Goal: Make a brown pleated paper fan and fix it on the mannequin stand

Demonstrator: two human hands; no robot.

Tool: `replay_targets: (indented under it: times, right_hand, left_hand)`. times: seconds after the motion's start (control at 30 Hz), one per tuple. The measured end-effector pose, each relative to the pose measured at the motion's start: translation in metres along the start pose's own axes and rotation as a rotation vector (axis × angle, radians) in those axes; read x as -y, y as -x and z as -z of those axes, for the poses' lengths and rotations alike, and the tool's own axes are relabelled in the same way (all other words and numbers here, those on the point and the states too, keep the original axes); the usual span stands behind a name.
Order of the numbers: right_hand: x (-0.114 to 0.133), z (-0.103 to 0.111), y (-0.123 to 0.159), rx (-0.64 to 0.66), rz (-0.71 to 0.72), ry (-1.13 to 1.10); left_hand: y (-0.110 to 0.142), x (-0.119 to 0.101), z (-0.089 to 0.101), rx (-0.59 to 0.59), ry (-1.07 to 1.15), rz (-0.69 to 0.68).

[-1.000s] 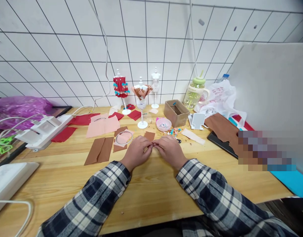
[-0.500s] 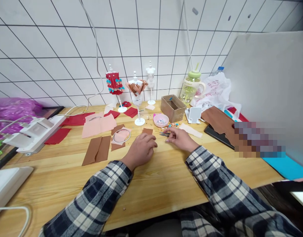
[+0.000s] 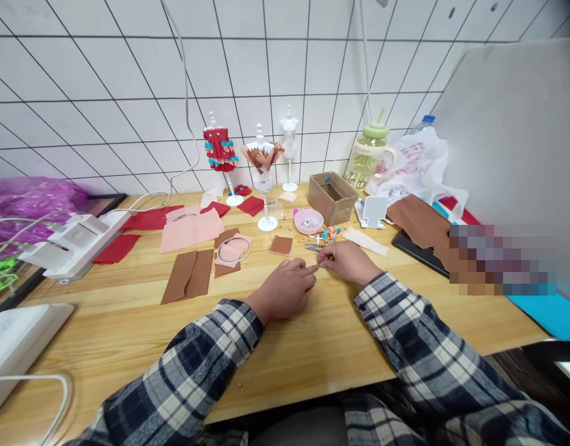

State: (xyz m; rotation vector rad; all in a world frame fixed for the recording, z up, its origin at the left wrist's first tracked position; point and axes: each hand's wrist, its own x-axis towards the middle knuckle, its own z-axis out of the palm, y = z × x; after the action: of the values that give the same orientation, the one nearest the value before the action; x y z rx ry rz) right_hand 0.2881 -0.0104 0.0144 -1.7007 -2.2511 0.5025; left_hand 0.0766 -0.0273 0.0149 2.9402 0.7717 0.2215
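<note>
My left hand [image 3: 287, 288] rests over the table with its index finger stretched toward my right hand and the other fingers curled; whatever lies under them is hidden. The thumb and fingers of my right hand [image 3: 347, 261] are pinched at that fingertip, on something too small to name. Just beyond them lie small dark thread snips [image 3: 314, 247] on the table. A small brown cloth piece with a jagged edge [image 3: 280, 245] lies ahead of my left hand. Further left, a metal ring [image 3: 233, 249] sits on pink and brown cloth pieces, beside folded brown cloth [image 3: 187, 275].
Dress-form stands line the back, one with a red outfit [image 3: 220, 150], one with brown and pink petals [image 3: 263, 158], one white [image 3: 289, 139]. A pink dish [image 3: 308, 230], cardboard box [image 3: 341, 214], phone stand [image 3: 373, 212] and green-lidded bottle [image 3: 369, 155] stand right. A power strip [image 3: 75, 248] lies left.
The hands, pinched together a second ago, came apart; my right hand went to the snips, then moved back from them. My left hand has shifted right, and the fingertips meet again.
</note>
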Motion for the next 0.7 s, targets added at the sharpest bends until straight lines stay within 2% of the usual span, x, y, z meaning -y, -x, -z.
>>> replay_targets:
  times: [0.3, 0.5, 0.7]
  right_hand:
    - [0.0019, 0.0017, -0.0001, 0.005, 0.031, 0.061]
    - [-0.0009, 0.0018, -0.0004, 0.021, 0.008, 0.050]
    - [-0.0038, 0.0024, -0.0006, 0.018, 0.038, 0.050]
  left_hand:
    - [-0.0015, -0.0055, -0.0055, -0.072, -0.061, 0.055]
    - [-0.0039, -0.0051, -0.0055, -0.034, -0.134, 0.044]
    - [-0.0015, -0.0050, -0.0073, -0.055, -0.182, 0.025]
